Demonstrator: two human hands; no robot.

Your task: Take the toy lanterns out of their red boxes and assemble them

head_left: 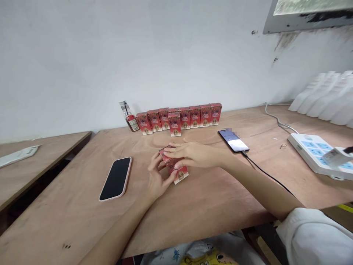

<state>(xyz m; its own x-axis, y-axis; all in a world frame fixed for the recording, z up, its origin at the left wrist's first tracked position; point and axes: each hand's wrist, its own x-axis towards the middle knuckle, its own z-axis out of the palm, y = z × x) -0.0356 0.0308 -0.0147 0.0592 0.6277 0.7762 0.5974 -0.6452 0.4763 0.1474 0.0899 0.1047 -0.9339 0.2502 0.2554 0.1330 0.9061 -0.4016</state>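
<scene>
A small red printed carton (181, 175) with a pale lower edge is tilted between my two hands, just above or on the table. My left hand (157, 176) grips it from the left, thumb on the near side and fingers behind. Across its upper end lies my right hand (190, 154), fingers long over the top and thumb against the front, partly hiding the carton. Behind my hands, one matching red carton (175, 125) stands upright in front of a row of several similar red cartons (195, 117).
A pink-edged phone (116, 179) lies left of my hands. To the right, a lit phone (234, 140) has a black cable attached. Farther right are a white power strip (317, 152) and stacked white pieces (327, 97). A clear packet (129, 117) leans near the wall.
</scene>
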